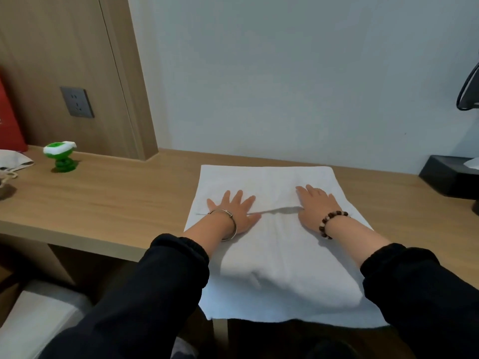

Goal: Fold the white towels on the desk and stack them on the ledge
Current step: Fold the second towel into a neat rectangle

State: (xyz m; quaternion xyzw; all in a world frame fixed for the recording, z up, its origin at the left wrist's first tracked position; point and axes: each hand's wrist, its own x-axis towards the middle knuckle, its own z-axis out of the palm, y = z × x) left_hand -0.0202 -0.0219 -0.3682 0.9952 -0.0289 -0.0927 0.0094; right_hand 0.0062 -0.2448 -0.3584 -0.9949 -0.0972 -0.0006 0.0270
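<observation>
Barely halfway, by the look of it: the white towel [272,244] is pressed flat on the bench [103,203] by the left hand [237,212] and right hand [315,207], fingers [239,196] spread apart, folding unfinished, nothing stacked yet as far as can be seen.

A plain pale blue-grey wall [285,73] rises behind the light wood-grain table [103,198]. At left, a tall wooden wall panel [51,47] carries a dark grey square power socket [77,101].
</observation>
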